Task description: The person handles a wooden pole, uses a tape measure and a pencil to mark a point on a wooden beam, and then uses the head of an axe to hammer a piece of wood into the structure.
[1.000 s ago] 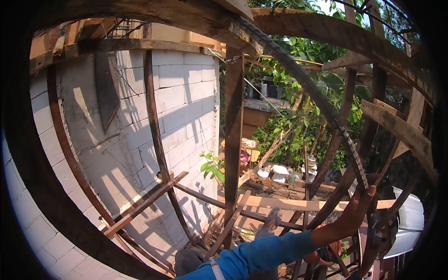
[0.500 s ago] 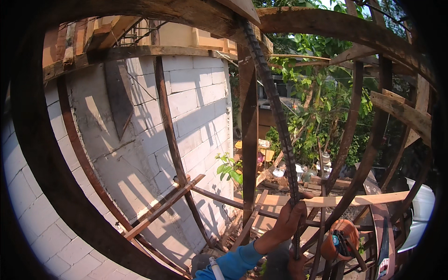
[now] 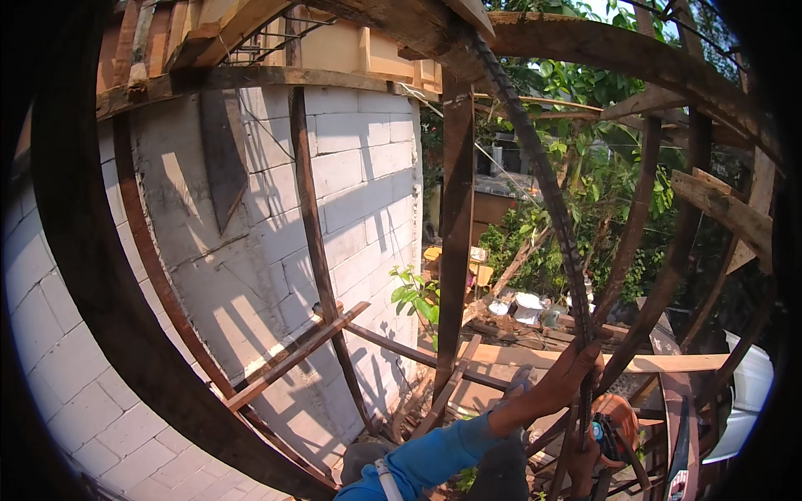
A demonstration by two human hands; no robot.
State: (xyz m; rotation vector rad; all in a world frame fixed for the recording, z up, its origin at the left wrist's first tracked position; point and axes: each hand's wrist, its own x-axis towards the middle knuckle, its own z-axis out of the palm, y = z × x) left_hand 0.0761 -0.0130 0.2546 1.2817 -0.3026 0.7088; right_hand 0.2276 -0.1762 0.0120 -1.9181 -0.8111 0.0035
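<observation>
Blue cloth covers the left forearm (image 3: 443, 455), which is reached in from the lower edge. By the left hand (image 3: 572, 376) a long, dark ribbed bar (image 3: 545, 167) is gripped, the fingers closed around it with no gap seen. Just below, the right hand (image 3: 582, 462) is placed at the bar's lower part; its fingers seem to be curled around it too, though that hold is partly hidden and the lower end cannot be made out.

From the hands, the bar is slanted up and leftward to the overhead beam (image 3: 418, 33), where its upper end is lost from view; whether it is rested there or fastened cannot be told. As judged from this, the bar has been grasped and raised among the timbers, while its handling appears unfinished: it has not yet been let go, and no tie can be seen on its visible length.

Beside the hands, dark tools are held in an orange bucket (image 3: 616, 405). Beyond, a pale plank (image 3: 668, 362) is laid across, and an upright post (image 3: 457, 234) is stood left of the bar. Farther off, a white block wall (image 3: 351, 188) is striped with shadow, and the background is filled by green trees (image 3: 601, 125).
</observation>
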